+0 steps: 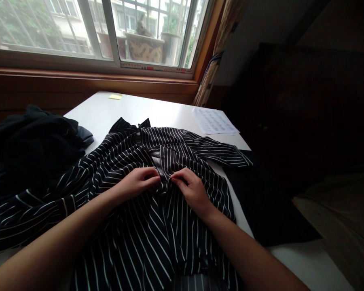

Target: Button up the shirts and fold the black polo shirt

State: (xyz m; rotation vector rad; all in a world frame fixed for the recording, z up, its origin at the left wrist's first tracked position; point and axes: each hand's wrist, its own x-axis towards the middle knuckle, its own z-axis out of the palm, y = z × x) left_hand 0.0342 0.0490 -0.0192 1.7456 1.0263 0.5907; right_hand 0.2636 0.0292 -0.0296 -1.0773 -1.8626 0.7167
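A black shirt with white stripes (133, 226) lies spread over the white table, its collar toward the window and its sleeves out to both sides. Its front edges part a little near the chest, where a pale gap shows. My left hand (142, 180) pinches the left front edge of the shirt with thumb and fingers together. Just across the gap, my right hand (189, 186) pinches the other front edge. The two hands are close together but apart. Any button between the fingertips is too small or hidden to make out.
Dark clothes (33, 145) are heaped at the left. Printed sheets (215, 121) lie at the table's (166, 111) far right corner, and a yellow sticky note (115, 96) at the back. Black cloth (269, 206) hangs over the right edge. A window and curtain (214, 68) stand behind.
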